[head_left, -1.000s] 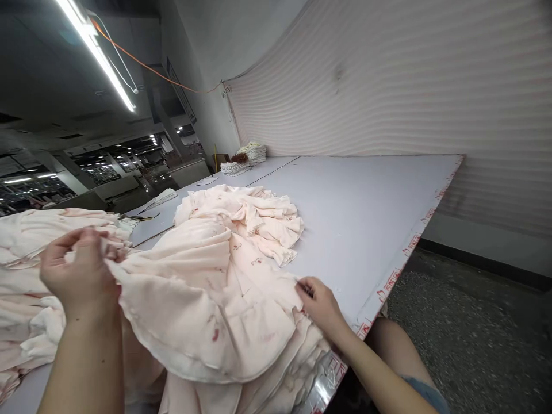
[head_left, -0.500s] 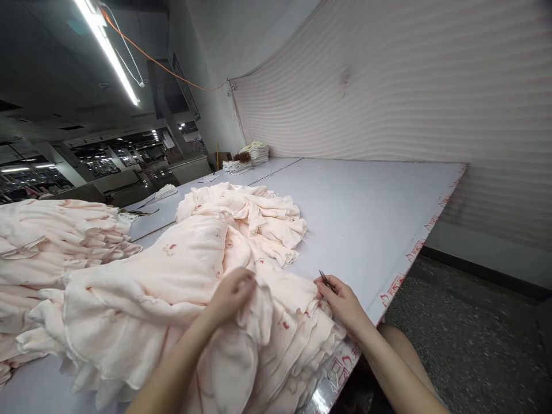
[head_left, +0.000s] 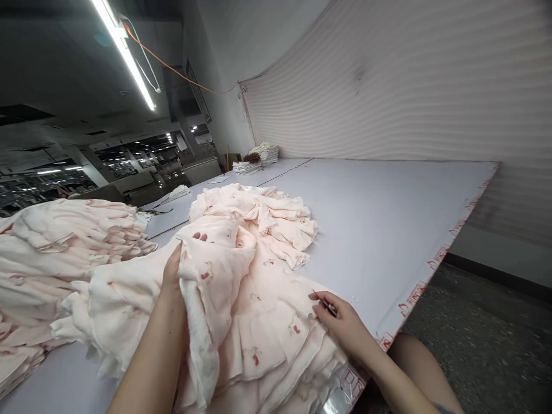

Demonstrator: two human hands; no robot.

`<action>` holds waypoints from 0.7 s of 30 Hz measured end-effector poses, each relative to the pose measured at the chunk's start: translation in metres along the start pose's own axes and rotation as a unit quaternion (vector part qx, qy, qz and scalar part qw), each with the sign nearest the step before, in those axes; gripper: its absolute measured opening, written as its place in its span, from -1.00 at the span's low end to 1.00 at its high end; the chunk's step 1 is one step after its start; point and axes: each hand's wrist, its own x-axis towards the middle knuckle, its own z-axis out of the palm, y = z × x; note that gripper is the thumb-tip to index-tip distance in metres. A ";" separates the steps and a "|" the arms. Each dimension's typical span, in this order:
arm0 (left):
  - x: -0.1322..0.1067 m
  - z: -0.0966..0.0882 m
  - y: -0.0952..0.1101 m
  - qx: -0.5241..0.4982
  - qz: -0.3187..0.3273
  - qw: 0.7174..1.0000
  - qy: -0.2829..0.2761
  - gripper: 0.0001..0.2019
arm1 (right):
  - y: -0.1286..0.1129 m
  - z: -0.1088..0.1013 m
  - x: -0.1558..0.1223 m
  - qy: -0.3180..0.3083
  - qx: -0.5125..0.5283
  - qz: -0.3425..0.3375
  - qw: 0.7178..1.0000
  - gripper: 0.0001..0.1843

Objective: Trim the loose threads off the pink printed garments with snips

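Lower middle of the frame: soft, light pink printed garment (head_left: 241, 299), floppy as anything.
Left hand (head_left: 172, 273) bunches a fold; right hand (head_left: 340, 322) pinches thread snips (head_left: 321, 300) at the hem.

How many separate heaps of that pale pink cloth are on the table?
3. One heap lies mid-table, one pile sits at the left edge, and one bundle lies under the left hand and right hand. More may be hidden.

Folds of cloth (head_left: 215, 276) cover most of the left hand (head_left: 172, 270); the garment pile (head_left: 52, 253) at the desk's left edge runs out of frame.
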 end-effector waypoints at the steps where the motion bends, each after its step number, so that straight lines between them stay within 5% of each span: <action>1: 0.000 -0.001 -0.002 -0.009 -0.009 1.000 -0.005 -0.77 | -0.005 0.009 -0.006 -0.023 0.019 -0.003 1.000 -0.69; 5: -0.010 -0.002 -0.008 -0.053 -0.012 0.998 -0.039 -0.77 | -0.023 0.043 -0.023 -0.100 0.079 -0.019 0.992 -0.71; 13: -0.053 0.021 -0.023 -0.036 -0.009 0.991 -0.129 -0.68 | -0.074 0.079 -0.010 -0.021 0.125 -0.085 0.988 -0.67; 16: -0.056 0.025 -0.023 -0.039 -0.007 0.990 -0.135 -0.69 | -0.071 0.097 -0.016 -0.039 0.069 -0.128 0.989 -0.70; 18: -0.052 0.021 -0.020 -0.046 0.000 0.992 -0.120 -0.69 | -0.059 0.105 -0.016 -0.038 0.039 -0.122 0.991 -0.86; 21: -0.041 0.010 -0.012 -0.058 0.023 0.996 -0.070 -0.73 | -0.046 0.108 -0.007 -0.045 0.050 -0.091 0.994 -0.82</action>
